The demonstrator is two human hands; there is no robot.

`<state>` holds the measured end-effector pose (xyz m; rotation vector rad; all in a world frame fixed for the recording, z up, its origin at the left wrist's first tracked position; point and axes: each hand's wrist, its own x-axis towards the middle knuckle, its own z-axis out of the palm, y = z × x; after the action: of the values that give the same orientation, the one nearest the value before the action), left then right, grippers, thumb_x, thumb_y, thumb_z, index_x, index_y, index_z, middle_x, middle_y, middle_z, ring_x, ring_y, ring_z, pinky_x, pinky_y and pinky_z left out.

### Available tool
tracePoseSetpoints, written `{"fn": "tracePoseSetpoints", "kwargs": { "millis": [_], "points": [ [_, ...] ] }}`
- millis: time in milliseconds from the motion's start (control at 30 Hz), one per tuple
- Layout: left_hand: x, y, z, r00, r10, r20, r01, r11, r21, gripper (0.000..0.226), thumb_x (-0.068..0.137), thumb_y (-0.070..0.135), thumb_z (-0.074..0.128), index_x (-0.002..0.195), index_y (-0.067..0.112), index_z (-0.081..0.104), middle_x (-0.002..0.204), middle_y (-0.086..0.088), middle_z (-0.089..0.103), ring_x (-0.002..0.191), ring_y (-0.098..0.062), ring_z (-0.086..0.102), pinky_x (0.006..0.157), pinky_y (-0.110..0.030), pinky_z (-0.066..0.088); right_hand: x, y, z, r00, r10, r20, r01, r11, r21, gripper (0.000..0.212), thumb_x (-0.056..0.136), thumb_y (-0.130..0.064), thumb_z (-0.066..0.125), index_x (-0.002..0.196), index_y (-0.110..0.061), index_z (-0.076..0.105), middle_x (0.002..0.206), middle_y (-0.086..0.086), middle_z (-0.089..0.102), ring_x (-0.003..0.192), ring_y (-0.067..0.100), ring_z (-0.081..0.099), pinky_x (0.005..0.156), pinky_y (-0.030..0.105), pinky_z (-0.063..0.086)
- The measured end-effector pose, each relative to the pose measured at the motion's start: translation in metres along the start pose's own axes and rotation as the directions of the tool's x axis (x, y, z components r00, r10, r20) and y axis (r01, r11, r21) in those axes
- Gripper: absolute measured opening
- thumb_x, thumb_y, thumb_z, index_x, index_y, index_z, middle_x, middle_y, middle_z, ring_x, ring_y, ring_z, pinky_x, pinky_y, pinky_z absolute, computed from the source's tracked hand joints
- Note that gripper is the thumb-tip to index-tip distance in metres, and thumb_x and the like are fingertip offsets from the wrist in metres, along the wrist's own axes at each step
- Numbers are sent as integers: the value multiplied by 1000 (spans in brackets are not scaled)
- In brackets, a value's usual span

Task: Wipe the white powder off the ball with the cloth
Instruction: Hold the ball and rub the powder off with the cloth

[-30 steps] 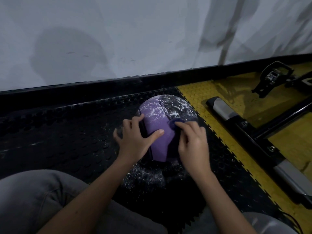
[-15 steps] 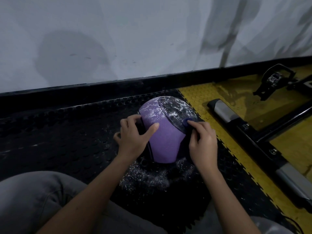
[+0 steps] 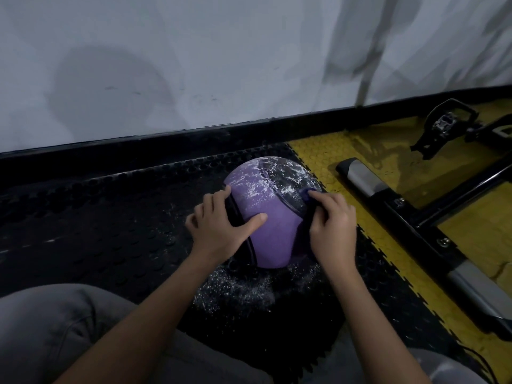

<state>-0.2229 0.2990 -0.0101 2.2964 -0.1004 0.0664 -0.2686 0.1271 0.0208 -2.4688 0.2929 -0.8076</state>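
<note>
A purple and black ball (image 3: 273,214) sits on the black studded floor mat (image 3: 110,217). White powder speckles its upper part, mostly the dark panel at the top right. My left hand (image 3: 219,228) rests on the ball's left side, fingers spread and thumb lying across the purple panel. My right hand (image 3: 331,227) presses a dark purple cloth (image 3: 306,194) against the ball's right side; only a small fold of the cloth shows at my fingertips, the rest is hidden under the hand.
Spilled white powder (image 3: 235,292) lies on the mat in front of the ball. A white wall (image 3: 221,65) rises behind. To the right is yellow flooring (image 3: 368,162) with a black and silver exercise machine frame (image 3: 401,214) and a pedal (image 3: 446,123). My grey-trousered knees fill the bottom.
My right hand with the cloth has slid from the ball's front middle to its right side. The left hand has stayed on the left side.
</note>
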Motion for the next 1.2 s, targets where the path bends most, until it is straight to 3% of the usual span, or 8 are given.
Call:
{"fn": "tracePoseSetpoints", "kwargs": {
  "millis": [200,367,600,767,900,1067,1133,1200],
  "points": [
    [-8,4,0,997,26,-77,-36,992,-121,92,41,85,57,112,28,41,107,13,36,108,-8,41,101,-40,16,-11,-4,-4,999,-19,-33,19,1000,-5,28,84,6,57,105,-8,69,98,1,63,86,18,43,74,3,26],
    [-11,6,1,1000,-22,1,22,983,-184,112,44,62,78,136,32,23,135,5,24,130,-14,27,111,-47,7,-19,-8,-6,994,-101,-31,102,994,31,29,81,-4,49,101,-9,70,93,-2,61,82,13,40,76,3,28],
    [-9,6,1,990,-43,137,65,985,-160,125,30,85,53,138,31,20,143,8,23,135,-13,23,113,-47,1,-17,5,-7,987,98,-131,-76,984,161,30,83,5,49,102,-9,69,96,-2,57,90,18,49,78,1,29],
    [-8,5,0,984,-50,169,72,989,-126,124,35,84,57,140,29,20,144,7,21,135,-15,23,113,-50,-2,-12,18,-8,912,400,-88,-356,882,309,31,87,5,48,101,-14,67,99,-3,56,97,19,57,83,19,42],
    [-5,2,-5,976,-83,199,112,984,-140,128,30,85,51,140,29,20,145,7,22,135,-15,25,113,-50,-2,-27,2,-1,983,96,-155,-78,989,122,29,82,5,51,102,-8,69,96,3,60,90,19,50,79,11,31],
    [6,-6,-12,957,-92,276,166,952,-258,132,25,83,63,139,30,23,146,7,25,134,-17,29,114,-51,10,-36,-10,4,978,-195,-81,196,981,9,29,79,0,54,102,-7,70,98,4,62,87,15,41,79,14,31],
    [12,-9,-14,943,-80,322,186,932,-312,142,19,87,66,140,26,20,146,5,24,134,-18,29,113,-50,17,-30,0,1,979,-190,-67,192,981,20,29,78,2,54,100,-8,70,98,1,62,87,16,44,79,17,34],
    [15,-10,-14,935,-80,344,199,924,-327,147,15,87,67,140,26,19,146,6,24,134,-18,30,113,-49,18,-22,12,-2,994,-26,-109,37,994,101,30,78,8,54,97,-9,70,94,-2,61,88,20,51,78,22,37]
  ]
}}
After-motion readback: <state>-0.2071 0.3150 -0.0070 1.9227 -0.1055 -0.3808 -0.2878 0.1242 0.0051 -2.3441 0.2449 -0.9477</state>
